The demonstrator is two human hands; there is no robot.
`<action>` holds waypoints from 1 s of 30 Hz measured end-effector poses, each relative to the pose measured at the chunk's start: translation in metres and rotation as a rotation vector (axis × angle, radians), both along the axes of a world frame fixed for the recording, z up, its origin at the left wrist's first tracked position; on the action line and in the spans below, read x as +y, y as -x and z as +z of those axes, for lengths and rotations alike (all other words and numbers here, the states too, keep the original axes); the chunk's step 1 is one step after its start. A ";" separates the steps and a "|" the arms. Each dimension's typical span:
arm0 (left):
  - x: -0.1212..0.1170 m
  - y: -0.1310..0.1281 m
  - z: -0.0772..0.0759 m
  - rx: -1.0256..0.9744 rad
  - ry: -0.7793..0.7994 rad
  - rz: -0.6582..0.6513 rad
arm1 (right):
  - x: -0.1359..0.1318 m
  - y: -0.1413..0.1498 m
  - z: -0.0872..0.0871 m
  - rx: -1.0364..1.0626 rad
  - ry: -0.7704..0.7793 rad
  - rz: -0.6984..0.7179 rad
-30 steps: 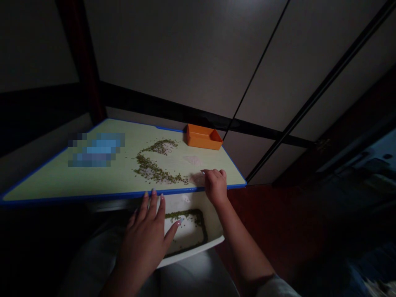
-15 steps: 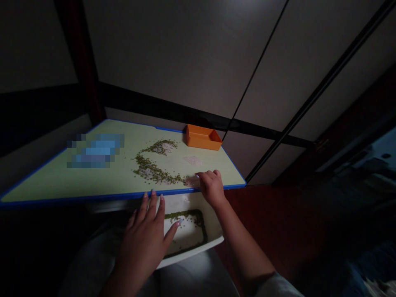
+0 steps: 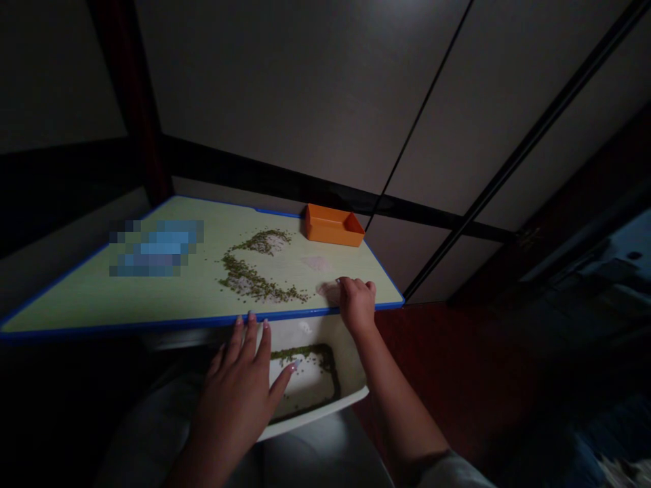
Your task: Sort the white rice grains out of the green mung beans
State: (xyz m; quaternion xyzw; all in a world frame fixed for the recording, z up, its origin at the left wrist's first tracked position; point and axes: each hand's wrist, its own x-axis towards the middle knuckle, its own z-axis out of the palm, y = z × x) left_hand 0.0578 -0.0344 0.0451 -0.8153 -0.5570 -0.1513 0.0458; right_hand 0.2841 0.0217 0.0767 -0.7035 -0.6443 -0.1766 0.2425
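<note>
My left hand (image 3: 237, 379) lies spread over the white bin (image 3: 350, 352), fingertips at the blue edge of the pale green tabletop (image 3: 167, 298). Small green beans or grains (image 3: 254, 281) are strewn in a curve on the top, over some whitish patches. To the right of them, my right hand (image 3: 359, 301) is closed by the near edge, its fingers curled round a thin, pale, see-through piece (image 3: 329, 291); its kind is unclear. More of the green grains (image 3: 292, 354) line the bottom of the bin, which my left hand partly hides.
An orange open box (image 3: 336, 227) stands at the table's back right. Another whitish patch (image 3: 316, 263) lies in front of it. A blurred-out blue item (image 3: 160, 247) is at the left. Cabinet panels (image 3: 285, 102) rise behind the table.
My right hand has shifted a little to the right with the pale piece, away from the right end of the strewn grains. My left hand has stayed in place.
</note>
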 end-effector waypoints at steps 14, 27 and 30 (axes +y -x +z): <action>-0.001 -0.002 0.004 -0.018 0.023 0.005 | 0.002 0.000 -0.003 -0.013 -0.064 0.100; -0.001 -0.001 0.002 -0.014 0.003 0.003 | -0.001 0.003 0.000 -0.008 -0.039 0.167; -0.001 0.000 0.001 -0.015 -0.010 -0.004 | -0.001 0.004 0.000 -0.016 -0.026 0.226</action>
